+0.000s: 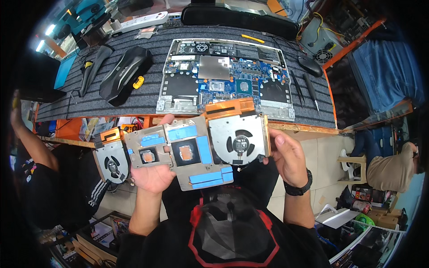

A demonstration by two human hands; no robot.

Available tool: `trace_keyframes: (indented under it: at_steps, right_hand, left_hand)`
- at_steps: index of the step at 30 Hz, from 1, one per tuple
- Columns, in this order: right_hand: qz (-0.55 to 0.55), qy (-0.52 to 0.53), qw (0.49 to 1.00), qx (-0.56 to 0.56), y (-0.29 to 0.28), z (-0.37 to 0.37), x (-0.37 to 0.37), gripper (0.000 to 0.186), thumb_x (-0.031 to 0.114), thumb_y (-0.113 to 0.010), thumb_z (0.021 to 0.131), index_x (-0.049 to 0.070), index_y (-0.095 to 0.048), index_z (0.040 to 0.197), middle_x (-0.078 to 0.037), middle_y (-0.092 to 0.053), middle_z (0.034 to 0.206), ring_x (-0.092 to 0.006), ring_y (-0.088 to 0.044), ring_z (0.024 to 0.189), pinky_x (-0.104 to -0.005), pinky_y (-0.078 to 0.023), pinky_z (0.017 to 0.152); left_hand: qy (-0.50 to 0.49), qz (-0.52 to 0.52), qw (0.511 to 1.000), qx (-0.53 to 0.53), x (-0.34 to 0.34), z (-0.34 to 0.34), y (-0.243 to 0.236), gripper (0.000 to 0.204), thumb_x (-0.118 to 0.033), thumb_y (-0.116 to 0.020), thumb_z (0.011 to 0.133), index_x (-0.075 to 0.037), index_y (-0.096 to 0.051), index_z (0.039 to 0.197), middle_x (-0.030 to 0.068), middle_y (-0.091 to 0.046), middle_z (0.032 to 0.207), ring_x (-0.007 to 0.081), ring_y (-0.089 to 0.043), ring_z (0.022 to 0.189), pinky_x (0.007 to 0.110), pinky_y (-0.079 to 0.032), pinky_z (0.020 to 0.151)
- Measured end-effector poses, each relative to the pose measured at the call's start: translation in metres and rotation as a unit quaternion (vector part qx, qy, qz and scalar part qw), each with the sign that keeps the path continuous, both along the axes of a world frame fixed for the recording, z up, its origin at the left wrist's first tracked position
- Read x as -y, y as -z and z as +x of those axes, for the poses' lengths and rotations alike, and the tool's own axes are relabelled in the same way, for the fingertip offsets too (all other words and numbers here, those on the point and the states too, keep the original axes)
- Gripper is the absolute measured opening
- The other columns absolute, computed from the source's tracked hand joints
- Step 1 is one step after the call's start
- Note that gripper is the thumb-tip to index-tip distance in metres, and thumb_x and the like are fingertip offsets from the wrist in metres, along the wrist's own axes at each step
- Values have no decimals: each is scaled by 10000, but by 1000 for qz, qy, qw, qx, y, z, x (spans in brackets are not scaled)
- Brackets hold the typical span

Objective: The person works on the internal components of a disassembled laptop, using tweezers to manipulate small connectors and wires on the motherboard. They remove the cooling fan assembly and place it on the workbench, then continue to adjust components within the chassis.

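Observation:
Both my hands hold up a laptop heatsink assembly (203,179) in front of the bench edge. It has two round fans, copper fins, blue thermal pads and two greyish paste patches on copper. My left hand (154,177) supports it from beneath and behind, its thumb showing above the metal plate. With the fingers partly hidden behind it, my right hand (288,156) grips the right end beside the larger-looking fan. Beyond lies an opened laptop base (178,107), its blue circuit board, bare processor chips and black battery exposed.
On the striped grey mat (147,33) lie a black case (127,73), a yellow clip (139,82), a yellow pry tool (253,38), a screwdriver (311,91), tweezers (296,88) and a mouse (309,65). Another person's arm (33,140) is at left; a seated person (391,167) is at right.

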State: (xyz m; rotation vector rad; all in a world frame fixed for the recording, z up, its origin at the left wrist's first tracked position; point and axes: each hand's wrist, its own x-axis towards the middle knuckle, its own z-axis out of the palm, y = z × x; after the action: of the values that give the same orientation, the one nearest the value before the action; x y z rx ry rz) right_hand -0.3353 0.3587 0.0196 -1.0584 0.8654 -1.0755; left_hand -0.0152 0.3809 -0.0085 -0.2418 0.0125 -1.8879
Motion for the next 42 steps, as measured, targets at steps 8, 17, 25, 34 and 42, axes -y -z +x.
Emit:
trace_keyframes:
  at_steps: [8,17,25,34,42]
  right_hand:
    - [44,-22,998,47,14,-5,-7,383,253,-498,1089,-54,-606,1290,-61,-689,973,-99,-614,766,-252,-495,662]
    - [53,-18,996,75,18,-5,-5,461,285,-514,1080,-50,-527,1396,-91,-678,1075,-113,-622,834,-268,-505,695]
    - [-413,-50,793,-444,-35,-23,8,1216,597,-897,635,8,-352,1549,-236,-377,1557,-400,-385,1427,-515,-305,1162]
    - [-372,-150,727,-558,-49,-18,-10,1098,431,-882,682,138,-329,1583,-143,-403,1540,-332,-412,1415,-534,-310,1087]
    - [-373,-154,740,-538,-32,-22,-13,1113,429,-865,700,102,-285,1592,-154,-394,1525,-340,-403,1405,-535,-304,1100]
  left_hand:
    - [44,-38,998,27,3,-8,15,1022,-666,-450,975,-54,49,1624,223,-196,1668,406,-232,1530,636,-189,1212]
    - [48,-50,997,38,5,-6,14,1007,-677,-406,980,-47,46,1624,212,-169,1679,407,-187,1544,644,-163,1212]
    - [75,-56,994,58,1,-10,18,1015,-691,-399,974,-45,34,1625,191,-164,1686,387,-164,1554,624,-137,1225]
    - [113,-52,984,130,-4,-23,18,1026,-691,-433,968,-24,-10,1623,237,-231,1652,401,-235,1529,620,-173,1223]
    - [122,-43,977,172,-8,-24,19,1001,-664,-433,982,-13,-22,1621,265,-247,1638,424,-269,1512,632,-198,1211]
